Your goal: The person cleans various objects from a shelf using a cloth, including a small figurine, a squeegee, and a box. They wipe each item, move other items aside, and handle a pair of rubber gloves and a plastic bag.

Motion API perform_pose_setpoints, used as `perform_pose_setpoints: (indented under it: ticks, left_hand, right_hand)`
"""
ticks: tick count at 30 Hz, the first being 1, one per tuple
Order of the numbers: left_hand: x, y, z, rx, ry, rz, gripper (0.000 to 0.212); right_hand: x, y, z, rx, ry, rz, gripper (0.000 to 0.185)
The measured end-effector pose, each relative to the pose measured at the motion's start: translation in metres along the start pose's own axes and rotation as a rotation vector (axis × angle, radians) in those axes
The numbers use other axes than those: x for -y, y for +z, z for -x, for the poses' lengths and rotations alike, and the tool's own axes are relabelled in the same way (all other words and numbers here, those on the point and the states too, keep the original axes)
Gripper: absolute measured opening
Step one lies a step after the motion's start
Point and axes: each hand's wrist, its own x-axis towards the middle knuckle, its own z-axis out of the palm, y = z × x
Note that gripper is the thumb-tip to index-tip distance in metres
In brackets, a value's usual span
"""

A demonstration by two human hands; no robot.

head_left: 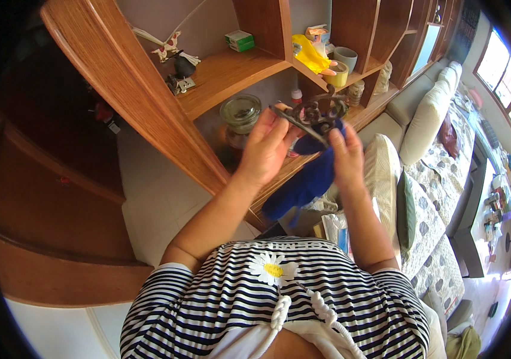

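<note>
A dark ornament with scrollwork [313, 112] and a flat bar-like base is between my two hands, in front of the wooden shelf unit. My left hand [268, 146] grips the base at its left end. At the other end, my right hand [346, 152] holds a blue cloth [305, 184] against the base. Part of the cloth shows behind the ornament, and the rest hangs down between my forearms. Some blur hides the finer detail of the fingers and the ornament.
A glass jar [240, 112] stands in the lower shelf compartment behind my left hand. Above are a green-and-white box [239, 41], small figurines [183, 65], a yellow cloth [310, 54] and a grey cup [346, 58]. On the right is a sofa with cushions [426, 121]. Curved wooden steps [58, 220] lie left.
</note>
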Motion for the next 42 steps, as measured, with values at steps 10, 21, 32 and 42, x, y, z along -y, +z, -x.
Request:
perform_pose_setpoints:
  ticks: [10,21,32,42]
  left_hand:
    - [-0.045,0.003,0.009,0.472,-0.620,-0.059,0.068]
    - [-0.009,0.011,0.006,-0.103,-0.161,-0.991,0.039]
    - [-0.006,0.015,0.011,-0.044,-0.021,-1.372,0.033]
    - [-0.012,0.012,0.015,0.016,-0.007,-1.487,0.035]
  right_hand:
    - [0.065,-0.044,-0.063,0.804,-0.253,0.472,0.020]
    - [0.024,-0.006,-0.003,0.003,-0.852,1.083,0.030]
    - [0.007,-0.002,-0.002,0.152,-0.887,1.279,0.036]
    - [0.011,-0.020,-0.019,0.193,-0.864,1.410,0.028]
